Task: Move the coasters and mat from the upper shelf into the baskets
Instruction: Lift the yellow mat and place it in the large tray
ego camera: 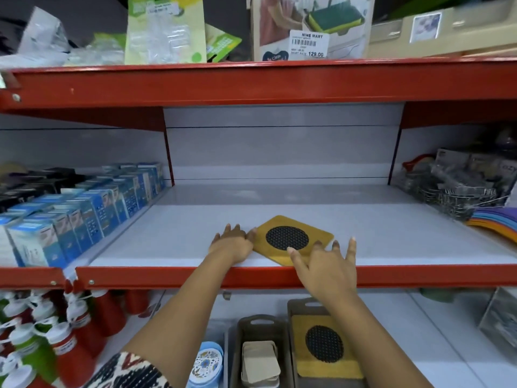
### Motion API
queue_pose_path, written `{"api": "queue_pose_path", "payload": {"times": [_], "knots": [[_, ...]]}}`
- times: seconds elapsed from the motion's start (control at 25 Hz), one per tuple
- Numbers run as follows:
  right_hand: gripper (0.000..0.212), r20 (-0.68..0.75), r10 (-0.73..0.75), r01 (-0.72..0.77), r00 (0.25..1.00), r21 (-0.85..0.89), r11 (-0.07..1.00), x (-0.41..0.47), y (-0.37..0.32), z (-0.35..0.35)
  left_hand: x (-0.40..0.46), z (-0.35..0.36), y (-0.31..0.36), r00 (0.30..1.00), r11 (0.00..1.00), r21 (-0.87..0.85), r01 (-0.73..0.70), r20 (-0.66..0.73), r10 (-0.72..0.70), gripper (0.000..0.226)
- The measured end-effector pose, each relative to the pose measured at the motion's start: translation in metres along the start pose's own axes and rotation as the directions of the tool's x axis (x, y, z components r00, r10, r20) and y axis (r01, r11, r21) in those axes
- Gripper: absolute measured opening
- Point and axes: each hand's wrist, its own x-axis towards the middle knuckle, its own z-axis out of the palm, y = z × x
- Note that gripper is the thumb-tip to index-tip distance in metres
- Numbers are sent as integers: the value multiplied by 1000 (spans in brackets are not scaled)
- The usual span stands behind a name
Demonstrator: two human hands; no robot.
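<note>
A yellow mat [321, 236] with a black dotted round centre lies flat near the front edge of the upper shelf [173, 242]. My left hand [233, 242] rests palm down on the shelf, fingertips touching the mat's left corner. My right hand [327, 264] hovers with fingers spread over the mat's front right part and holds nothing. On the shelf below stand two grey-brown baskets: the left basket [261, 322] holds a stack of beige square coasters [260, 362], and the right basket [296, 309] holds another yellow mat [324, 345].
Blue boxes [92, 208] fill the upper shelf's left side; wire racks [453, 191] and coloured mats [495, 219] sit at its right. Red and green bottles [47, 337] and a blue tin [207, 362] stand on the lower shelf. A red shelf edge [251, 82] runs overhead.
</note>
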Motion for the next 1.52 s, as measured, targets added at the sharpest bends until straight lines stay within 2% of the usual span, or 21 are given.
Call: {"api": "queue_pose_path", "payload": {"times": [0.12, 0.2, 0.32, 0.4, 0.44, 0.52, 0.6, 0.68, 0.72, 0.8, 0.88, 0.96, 1.04, 1.12, 1.32, 1.52], "knots": [[68, 18, 3, -6, 1000, 130, 991, 7, 3, 1, 8, 0, 2, 1000, 990, -141, -4, 7, 5, 65], [60, -3, 5, -4, 1000, 183, 983, 9, 4, 1, 11, -1, 2, 999, 967, -252, 40, 9, -39, 64], [57, -54, 40, -21, 998, 326, 945, 9, 6, -4, 8, -7, 3, 991, 939, -339, 52, -95, -89, 47], [49, -61, 86, -33, 994, 592, 805, 9, 7, -10, 0, -8, 0, 976, 893, -451, 3, -194, -102, 31], [42, -64, 107, -25, 992, 738, 675, 7, 5, -12, -5, -6, -3, 970, 834, -551, -16, -212, -122, 26], [31, -38, 168, -17, 985, 949, 316, 1, 3, -18, -15, -3, -8, 965, 638, -769, -42, -196, -173, 22], [51, 68, 178, -64, 982, 997, -30, -3, 2, -21, -30, -4, -9, 974, 311, -946, -86, -146, -174, 18], [65, 144, 168, -106, 975, 970, -218, -8, 5, -21, -49, -11, -13, 989, -29, -996, -82, -78, -125, 17], [69, 171, 153, -122, 973, 950, -287, -13, 6, -20, -59, -13, -17, 994, -130, -989, -68, -56, -94, 19], [72, 216, 121, -151, 969, 902, -405, -23, 8, -17, -77, -13, -25, 999, -231, -972, -30, -24, -29, 20], [68, 241, 94, -169, 966, 862, -478, -37, 10, -12, -97, -7, -33, 1000, -288, -958, 12, 13, 0, 20], [56, 232, 48, -176, 972, 843, -508, -54, 12, -8, -116, 3, -43, 999, -323, -946, 34, 26, 29, 30], [48, 230, 10, -191, 973, 832, -521, -71, 15, 0, -135, 18, -53, 994, -303, -952, 51, 18, 111, 40], [48, 250, -30, -228, 968, 820, -525, -89, 19, 11, -152, 39, -67, 980, -273, -958, 93, 39, 197, 41], [61, 362, -82, -346, 928, 762, -548, -137, 24, 58, -180, 100, -104, 925, -276, -925, 259, 155, 348, 57], [58, 479, -101, -434, 872, 661, -612, -175, 30, 96, -200, 148, -125, 871, -269, -880, 392, 260, 417, 61]]}}
